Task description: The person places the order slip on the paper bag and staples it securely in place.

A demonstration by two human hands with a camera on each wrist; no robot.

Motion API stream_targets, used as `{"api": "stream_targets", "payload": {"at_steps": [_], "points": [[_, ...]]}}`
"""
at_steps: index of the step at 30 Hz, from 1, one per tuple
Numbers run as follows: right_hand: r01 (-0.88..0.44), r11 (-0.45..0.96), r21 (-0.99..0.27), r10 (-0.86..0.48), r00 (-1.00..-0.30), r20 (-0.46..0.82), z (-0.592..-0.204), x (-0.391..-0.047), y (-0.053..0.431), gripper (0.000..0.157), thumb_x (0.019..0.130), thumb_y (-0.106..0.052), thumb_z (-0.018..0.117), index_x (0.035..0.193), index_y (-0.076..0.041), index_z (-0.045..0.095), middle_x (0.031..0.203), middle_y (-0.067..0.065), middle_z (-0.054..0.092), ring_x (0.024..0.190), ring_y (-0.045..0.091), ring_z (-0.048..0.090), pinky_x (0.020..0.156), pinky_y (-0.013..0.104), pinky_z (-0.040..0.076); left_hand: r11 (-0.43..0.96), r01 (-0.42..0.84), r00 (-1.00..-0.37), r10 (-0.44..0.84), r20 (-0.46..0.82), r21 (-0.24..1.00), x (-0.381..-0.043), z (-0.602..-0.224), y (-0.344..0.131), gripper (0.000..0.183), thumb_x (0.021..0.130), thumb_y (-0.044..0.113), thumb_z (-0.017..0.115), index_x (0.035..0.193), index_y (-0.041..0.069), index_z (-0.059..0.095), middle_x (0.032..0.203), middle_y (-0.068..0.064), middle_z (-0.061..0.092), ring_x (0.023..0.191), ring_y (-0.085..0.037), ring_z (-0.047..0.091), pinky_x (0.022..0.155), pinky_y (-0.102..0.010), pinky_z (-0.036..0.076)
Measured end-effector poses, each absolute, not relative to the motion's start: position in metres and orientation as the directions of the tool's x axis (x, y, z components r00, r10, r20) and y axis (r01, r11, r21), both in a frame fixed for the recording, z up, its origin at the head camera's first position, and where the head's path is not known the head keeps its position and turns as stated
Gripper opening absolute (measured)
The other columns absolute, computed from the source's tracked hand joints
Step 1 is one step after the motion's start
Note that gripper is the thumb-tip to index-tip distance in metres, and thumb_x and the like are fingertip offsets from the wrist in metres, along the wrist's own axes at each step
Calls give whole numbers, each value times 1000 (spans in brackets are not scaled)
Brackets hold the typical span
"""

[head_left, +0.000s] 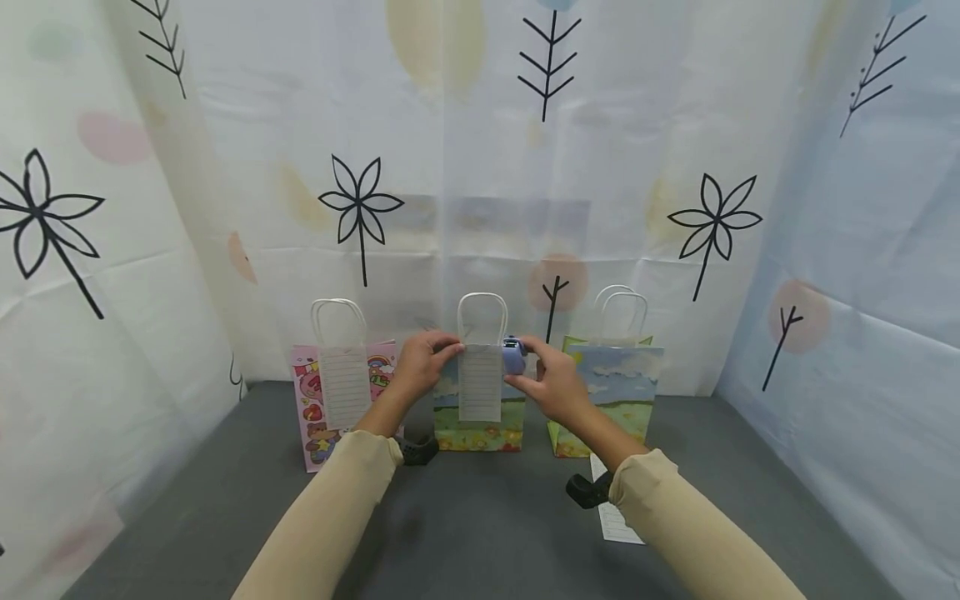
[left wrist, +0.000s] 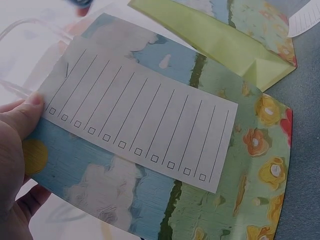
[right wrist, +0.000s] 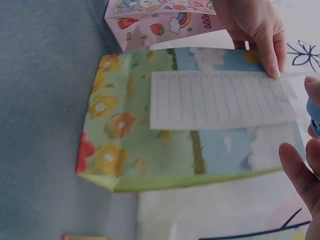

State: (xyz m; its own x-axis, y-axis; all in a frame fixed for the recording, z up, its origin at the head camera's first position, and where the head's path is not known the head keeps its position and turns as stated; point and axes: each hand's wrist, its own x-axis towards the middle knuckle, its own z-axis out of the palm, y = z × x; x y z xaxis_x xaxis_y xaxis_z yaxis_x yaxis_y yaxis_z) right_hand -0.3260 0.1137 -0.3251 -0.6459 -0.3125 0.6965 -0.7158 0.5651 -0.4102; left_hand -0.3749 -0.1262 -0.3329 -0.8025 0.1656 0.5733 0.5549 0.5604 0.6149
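Note:
A lined checklist sheet (head_left: 480, 392) lies against the front of the middle gift bag (head_left: 480, 439), which has a painted flower meadow and white handles. My left hand (head_left: 422, 363) pinches the sheet's top corner against the bag's rim, thumb in front, as the left wrist view shows. On the other side, my right hand (head_left: 553, 379) holds a small blue-purple mini stapler (head_left: 513, 356) beside the sheet's upper right corner. In the right wrist view only a bit of the stapler (right wrist: 313, 112) shows at the edge.
To the left stands a pink cartoon gift bag (head_left: 311, 400) with a lined sheet (head_left: 347, 388) on its front. Another meadow bag (head_left: 618, 375) is at the right. A loose lined sheet (head_left: 621, 527) lies on the grey table (head_left: 480, 533) under my right forearm. Patterned curtain (head_left: 480, 150) hangs behind.

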Motion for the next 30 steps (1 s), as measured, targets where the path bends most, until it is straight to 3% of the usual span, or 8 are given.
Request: {"api": "stream_targets", "payload": {"at_steps": [15,24,29,30], "points": [[-607,633,-481,-240,-744,623,-358,-305,174,57,78,-17,82,128,-5,58,97,7,64,49,6,35,44,26,31,561,564,-790,154,594,606,-374,-333,-125,16,93,18,68,101,6,75,98,-7,70,89,-23,61,77,-41,50],[-498,687,-528,-171,-818,550,-377,-288,214,59,81,-16,80,129,2,52,116,22,65,49,6,36,43,26,32,553,558,-797,148,586,619,-373,-334,-125,16,93,18,67,101,6,75,98,-8,70,88,-23,61,76,-41,50],[-458,724,-515,-143,-831,538,-387,-279,236,56,80,-16,81,125,2,52,114,22,64,50,6,37,44,26,33,551,546,-806,140,575,631,-373,-334,-125,16,94,18,67,101,7,74,98,-7,69,88,-22,61,77,-41,50],[-446,736,-509,-136,-834,535,-389,-278,241,56,80,-17,81,125,2,53,106,19,65,51,6,36,44,26,32,551,543,-808,137,573,634,-373,-333,-125,16,94,18,67,101,7,74,98,-7,69,88,-22,60,77,-41,50]]}}
